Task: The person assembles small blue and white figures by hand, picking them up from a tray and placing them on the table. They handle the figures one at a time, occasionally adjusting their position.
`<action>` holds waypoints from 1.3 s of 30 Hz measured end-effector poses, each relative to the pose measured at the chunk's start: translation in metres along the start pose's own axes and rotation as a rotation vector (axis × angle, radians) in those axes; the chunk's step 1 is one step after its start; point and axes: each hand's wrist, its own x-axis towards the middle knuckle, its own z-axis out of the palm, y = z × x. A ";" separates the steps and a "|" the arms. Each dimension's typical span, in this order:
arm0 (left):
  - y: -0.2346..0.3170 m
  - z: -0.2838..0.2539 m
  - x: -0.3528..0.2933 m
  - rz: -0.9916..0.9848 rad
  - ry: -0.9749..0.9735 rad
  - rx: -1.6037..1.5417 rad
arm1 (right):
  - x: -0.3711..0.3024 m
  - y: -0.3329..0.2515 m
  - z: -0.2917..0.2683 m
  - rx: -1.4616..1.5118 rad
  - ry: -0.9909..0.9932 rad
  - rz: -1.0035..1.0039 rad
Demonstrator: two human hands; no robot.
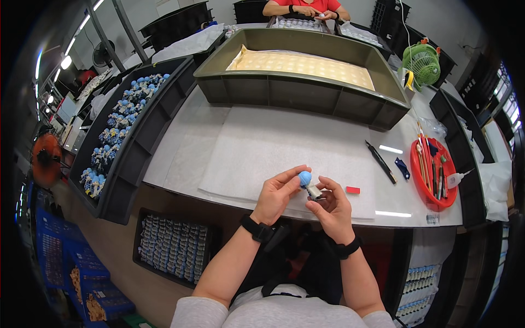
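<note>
Both of my hands hold one small figurine (314, 191) above the front part of the white table. It has a round light-blue head and a pale body with a dark lower end. My left hand (280, 191) pinches the blue head between thumb and fingers. Around the lower end of the body, the fingers of my right hand (332, 206) are closed. Just right of that hand a small red block (353, 190) lies on the white sheet (262, 147) that covers the tabletop.
A large grey-green bin (295, 90) with a yellowish dimpled sheet stands behind. Left, a black crate (158, 104) holds many blue-headed figurines. To the right are tweezers (381, 162), a red basket (418, 188) of brushes and a green fan (424, 64). Across the table sits a person in red (303, 6).
</note>
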 end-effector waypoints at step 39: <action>-0.004 0.003 -0.002 -0.023 0.106 0.113 | -0.002 -0.001 0.001 -0.013 -0.011 -0.018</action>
